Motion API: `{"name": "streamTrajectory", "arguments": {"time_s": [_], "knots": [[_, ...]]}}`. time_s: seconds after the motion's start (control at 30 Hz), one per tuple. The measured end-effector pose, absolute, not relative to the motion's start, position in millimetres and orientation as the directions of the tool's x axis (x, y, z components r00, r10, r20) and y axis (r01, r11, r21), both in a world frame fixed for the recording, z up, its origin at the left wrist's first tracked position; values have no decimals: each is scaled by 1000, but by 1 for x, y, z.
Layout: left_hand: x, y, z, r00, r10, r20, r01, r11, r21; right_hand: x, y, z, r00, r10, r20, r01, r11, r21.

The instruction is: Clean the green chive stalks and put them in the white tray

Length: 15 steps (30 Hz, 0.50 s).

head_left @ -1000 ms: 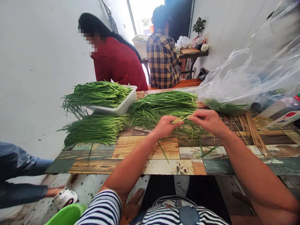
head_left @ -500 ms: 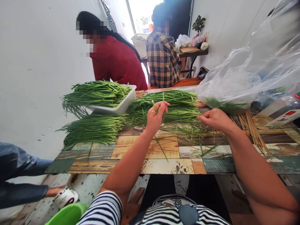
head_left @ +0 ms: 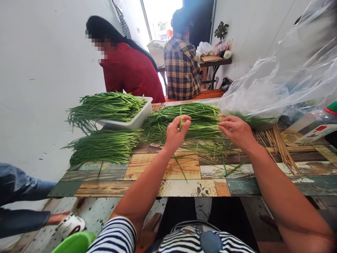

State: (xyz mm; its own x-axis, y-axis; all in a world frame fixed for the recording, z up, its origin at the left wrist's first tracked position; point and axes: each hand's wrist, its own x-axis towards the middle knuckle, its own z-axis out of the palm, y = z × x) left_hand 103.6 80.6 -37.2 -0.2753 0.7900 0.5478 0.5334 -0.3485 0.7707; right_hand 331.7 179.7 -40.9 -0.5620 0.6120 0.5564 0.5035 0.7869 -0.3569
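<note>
My left hand (head_left: 176, 131) is closed round a few green stalks that stick up between its fingers, held above the table. My right hand (head_left: 236, 130) reaches into the middle pile of green stalks (head_left: 196, 117), its fingers curled and pinching at the stalks there. Loose green stalks (head_left: 218, 153) lie scattered on the patterned table (head_left: 168, 179) under both hands.
A white tray (head_left: 137, 121) heaped with green stalks stands at the left, with another pile (head_left: 105, 146) before it. Wooden skewers (head_left: 279, 140), a clear plastic bag (head_left: 276, 88) and a bottle (head_left: 313, 126) lie at the right. Two people sit beyond; a leg and shoe (head_left: 70, 223) show at left.
My hands parted: the left rose with a few stalks and stayed up, while the right moved to the middle pile and now pinches at it.
</note>
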Motion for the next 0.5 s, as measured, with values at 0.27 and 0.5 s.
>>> {"name": "streamTrajectory", "arguments": {"time_s": [0.27, 0.5], "knots": [[116, 82, -46, 23, 804, 595, 698, -439, 566, 318, 145, -12, -536, 622, 571, 157, 738, -657], [118, 82, -49, 53, 834, 548, 738, -403, 541, 301, 144, -34, -578, 613, 539, 135, 723, -677]]}}
